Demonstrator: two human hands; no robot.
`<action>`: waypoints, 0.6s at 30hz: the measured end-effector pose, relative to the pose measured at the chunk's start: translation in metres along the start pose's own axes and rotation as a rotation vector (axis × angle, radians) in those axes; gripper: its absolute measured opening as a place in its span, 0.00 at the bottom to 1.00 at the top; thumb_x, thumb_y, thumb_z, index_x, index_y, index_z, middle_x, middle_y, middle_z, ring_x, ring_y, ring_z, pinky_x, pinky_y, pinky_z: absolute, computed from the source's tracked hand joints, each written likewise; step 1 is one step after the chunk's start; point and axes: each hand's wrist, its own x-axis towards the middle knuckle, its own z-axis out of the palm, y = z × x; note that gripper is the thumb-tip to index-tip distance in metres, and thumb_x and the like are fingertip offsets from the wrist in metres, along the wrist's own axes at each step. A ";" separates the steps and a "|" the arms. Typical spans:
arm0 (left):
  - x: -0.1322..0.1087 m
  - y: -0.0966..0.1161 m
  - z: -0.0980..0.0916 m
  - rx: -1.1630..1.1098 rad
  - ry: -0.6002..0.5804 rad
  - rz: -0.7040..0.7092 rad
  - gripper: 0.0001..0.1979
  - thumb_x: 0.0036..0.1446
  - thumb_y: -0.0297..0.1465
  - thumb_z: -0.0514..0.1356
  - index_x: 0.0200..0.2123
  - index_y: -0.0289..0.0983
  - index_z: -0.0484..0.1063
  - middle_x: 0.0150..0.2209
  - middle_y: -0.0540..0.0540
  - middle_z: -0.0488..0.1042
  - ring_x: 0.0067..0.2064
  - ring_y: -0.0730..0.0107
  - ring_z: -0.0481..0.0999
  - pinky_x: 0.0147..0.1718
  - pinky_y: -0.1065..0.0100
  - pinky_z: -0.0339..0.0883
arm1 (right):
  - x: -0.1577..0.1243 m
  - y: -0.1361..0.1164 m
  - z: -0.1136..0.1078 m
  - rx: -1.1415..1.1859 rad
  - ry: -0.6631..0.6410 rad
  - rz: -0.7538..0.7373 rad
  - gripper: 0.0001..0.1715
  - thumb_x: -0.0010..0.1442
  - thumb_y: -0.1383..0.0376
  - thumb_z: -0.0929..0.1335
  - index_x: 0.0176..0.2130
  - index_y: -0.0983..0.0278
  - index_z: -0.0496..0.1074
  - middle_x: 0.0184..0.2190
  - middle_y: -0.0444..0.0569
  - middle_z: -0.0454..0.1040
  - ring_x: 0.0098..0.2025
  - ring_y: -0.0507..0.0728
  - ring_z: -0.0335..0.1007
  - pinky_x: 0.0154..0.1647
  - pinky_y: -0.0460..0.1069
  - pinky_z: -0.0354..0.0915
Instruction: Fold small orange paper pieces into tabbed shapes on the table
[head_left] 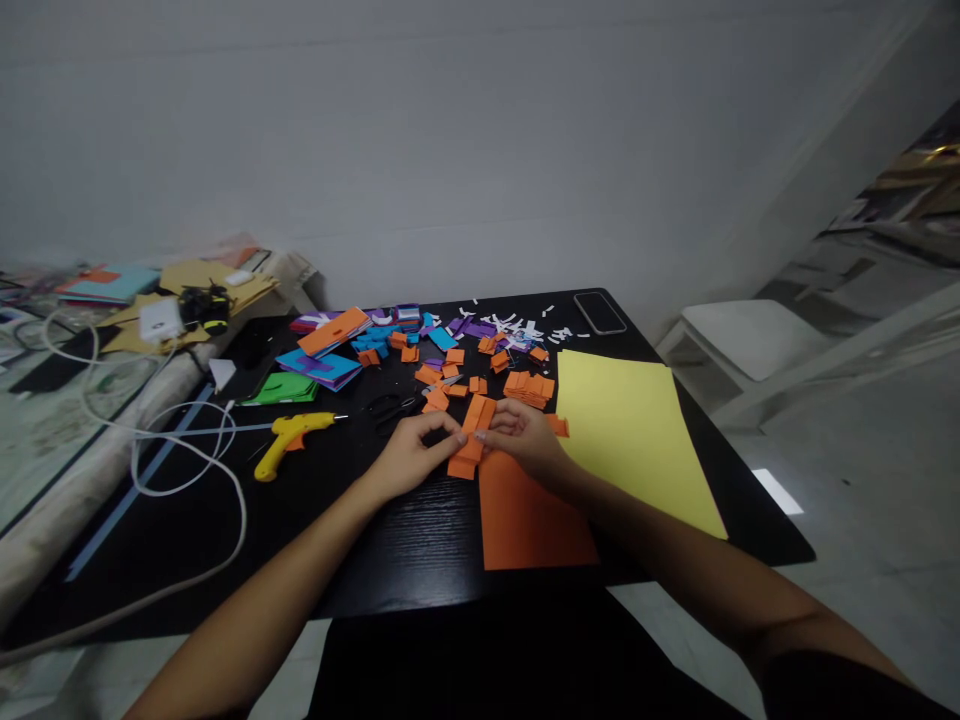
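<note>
Between my two hands is a folded strip of orange paper [472, 435], tilted, with creases across it. My left hand [420, 447] pinches its left edge with the thumb. From the other side my right hand [525, 435] grips it, fingers curled behind. Beneath my right hand lies a flat orange sheet [532, 525], and a large yellow sheet [637, 430] is to its right. Small folded orange paper pieces [529, 388] lie just beyond my hands. Black-handled scissors [390, 408] rest near my left hand, their blades partly among the pieces.
A yellow glue gun [292, 440] lies on the black table [390, 570] at left, beside a looping white cable [240, 500]. Stacks of coloured paper [319, 365], white scraps [517, 330] and a phone [600, 312] are farther back. A white chair [754, 340] stands at right.
</note>
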 end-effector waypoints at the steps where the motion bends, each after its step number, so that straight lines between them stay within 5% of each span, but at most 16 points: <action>1: 0.000 0.000 0.000 -0.022 0.007 -0.007 0.13 0.62 0.39 0.62 0.31 0.36 0.77 0.31 0.49 0.78 0.35 0.68 0.74 0.38 0.68 0.65 | 0.000 -0.001 0.001 0.004 -0.008 -0.001 0.28 0.43 0.55 0.82 0.39 0.62 0.73 0.33 0.45 0.80 0.34 0.55 0.79 0.42 0.52 0.76; 8: 0.002 0.002 -0.003 -0.206 0.133 -0.039 0.14 0.56 0.42 0.67 0.30 0.36 0.79 0.29 0.48 0.79 0.32 0.67 0.74 0.37 0.67 0.68 | -0.006 -0.001 0.004 -0.053 -0.171 0.039 0.29 0.40 0.56 0.83 0.39 0.62 0.75 0.38 0.46 0.80 0.41 0.56 0.79 0.51 0.54 0.74; 18: 0.004 0.003 0.000 -0.329 0.235 -0.131 0.16 0.51 0.44 0.71 0.30 0.36 0.79 0.27 0.50 0.75 0.29 0.71 0.71 0.33 0.68 0.66 | -0.007 -0.003 0.004 -0.224 -0.130 -0.034 0.20 0.52 0.50 0.77 0.31 0.63 0.73 0.27 0.42 0.75 0.31 0.53 0.73 0.37 0.49 0.71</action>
